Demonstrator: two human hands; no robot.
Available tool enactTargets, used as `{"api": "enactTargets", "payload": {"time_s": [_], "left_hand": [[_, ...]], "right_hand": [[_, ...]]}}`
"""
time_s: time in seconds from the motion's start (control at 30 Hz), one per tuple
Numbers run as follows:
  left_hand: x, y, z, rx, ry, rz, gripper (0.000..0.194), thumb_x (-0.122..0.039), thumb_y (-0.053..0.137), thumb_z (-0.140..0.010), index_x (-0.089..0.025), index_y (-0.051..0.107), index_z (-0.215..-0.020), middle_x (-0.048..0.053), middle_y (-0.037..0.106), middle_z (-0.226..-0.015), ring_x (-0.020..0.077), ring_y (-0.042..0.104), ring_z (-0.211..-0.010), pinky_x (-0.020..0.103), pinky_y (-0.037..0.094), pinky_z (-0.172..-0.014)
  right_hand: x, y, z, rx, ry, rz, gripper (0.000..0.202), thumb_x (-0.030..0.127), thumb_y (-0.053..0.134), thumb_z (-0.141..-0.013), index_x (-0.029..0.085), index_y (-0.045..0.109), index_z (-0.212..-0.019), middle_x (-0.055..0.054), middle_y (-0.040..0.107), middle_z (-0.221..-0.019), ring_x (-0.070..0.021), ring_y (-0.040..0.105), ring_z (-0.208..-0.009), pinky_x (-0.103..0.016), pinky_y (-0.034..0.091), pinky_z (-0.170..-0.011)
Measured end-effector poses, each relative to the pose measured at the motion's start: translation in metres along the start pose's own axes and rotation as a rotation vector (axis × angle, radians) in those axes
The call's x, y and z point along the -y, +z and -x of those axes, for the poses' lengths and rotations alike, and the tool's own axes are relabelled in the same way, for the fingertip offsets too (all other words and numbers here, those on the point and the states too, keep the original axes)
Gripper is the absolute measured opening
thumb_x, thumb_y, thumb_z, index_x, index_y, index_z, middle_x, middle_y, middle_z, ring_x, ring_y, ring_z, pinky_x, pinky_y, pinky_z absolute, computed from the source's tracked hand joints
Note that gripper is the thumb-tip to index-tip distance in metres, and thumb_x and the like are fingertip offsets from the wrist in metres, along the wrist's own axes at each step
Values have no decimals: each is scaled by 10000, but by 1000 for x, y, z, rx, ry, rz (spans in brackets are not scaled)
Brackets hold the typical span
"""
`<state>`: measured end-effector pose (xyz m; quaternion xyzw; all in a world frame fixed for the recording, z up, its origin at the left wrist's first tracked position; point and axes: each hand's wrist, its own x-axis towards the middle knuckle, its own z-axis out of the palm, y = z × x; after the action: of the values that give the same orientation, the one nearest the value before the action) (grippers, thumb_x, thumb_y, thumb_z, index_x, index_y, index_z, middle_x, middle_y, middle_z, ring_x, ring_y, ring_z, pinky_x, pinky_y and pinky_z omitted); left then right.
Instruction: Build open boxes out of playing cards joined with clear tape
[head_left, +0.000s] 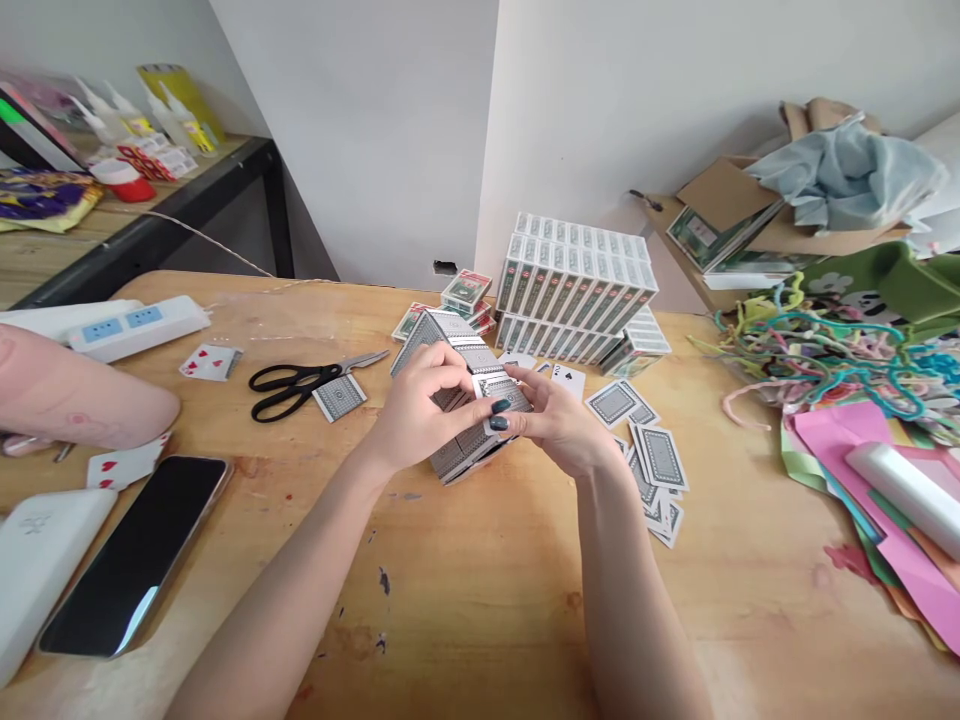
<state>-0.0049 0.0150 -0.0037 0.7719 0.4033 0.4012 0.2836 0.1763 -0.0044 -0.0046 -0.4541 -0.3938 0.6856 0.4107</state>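
View: head; landmark for all places is the card model.
Card model [459, 450]: on the table [480, 620], tilted, between your two hands; patterned cards form its faces.
Left hand [420, 405]: thumb and curled fingers closed on the upper edge of the card model, thumb laid across toward its right end.
Right hand [562, 425]: thumb and fingers pinched together on the right end; its thumb tip lies just beside the left one. Whether the small card part under both thumbs is separate or attached cannot be told.
Handling: judged light and hollow; faces fairly stiff when flat, seams weak, corners easily crushed, coated surface likely slippery.
Hold points: support the folded edges and corners with broad pads; avoid squeezing the middle of a face. Keep thumb pressure low at the right end.
Box stack [574, 285]: beyond the card model, to its right.
Red boxes [466, 290]: just behind the card model.
Loose cards [660, 457]: right of the card model, overlapping, most with backs up.
Scissors [296, 385]: left of the card model, blades pointing toward it, beside a cut card [340, 397].
Phone [137, 555]: left of the card model, nearer you.
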Motion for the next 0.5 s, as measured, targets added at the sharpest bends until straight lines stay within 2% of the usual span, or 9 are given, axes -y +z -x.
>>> {"api": "enactTargets", "payload": {"time_s": [0.27, 0.5], "left_hand": [[1, -2, -2, 77, 55, -104, 269, -382, 558, -860, -196, 544, -666, 24, 530, -796, 176, 438, -821, 316, 379, -784], [2, 3, -1, 52, 90, -154, 305, -356, 516, -887, -200, 546, -627, 31, 543, -750, 187, 421, -820, 322, 378, -776]], "right_hand": [[0, 1, 0, 24, -14, -5, 585, 204, 850, -535, 215, 610, -1069, -23, 643, -959, -135, 609, -774, -272, 546, -694], [1, 3, 1, 14, -3, 24, 563, 241, 822, -586, 213, 589, -1098, -18, 652, -940, -114, 610, -675, -297, 553, -679]]}}
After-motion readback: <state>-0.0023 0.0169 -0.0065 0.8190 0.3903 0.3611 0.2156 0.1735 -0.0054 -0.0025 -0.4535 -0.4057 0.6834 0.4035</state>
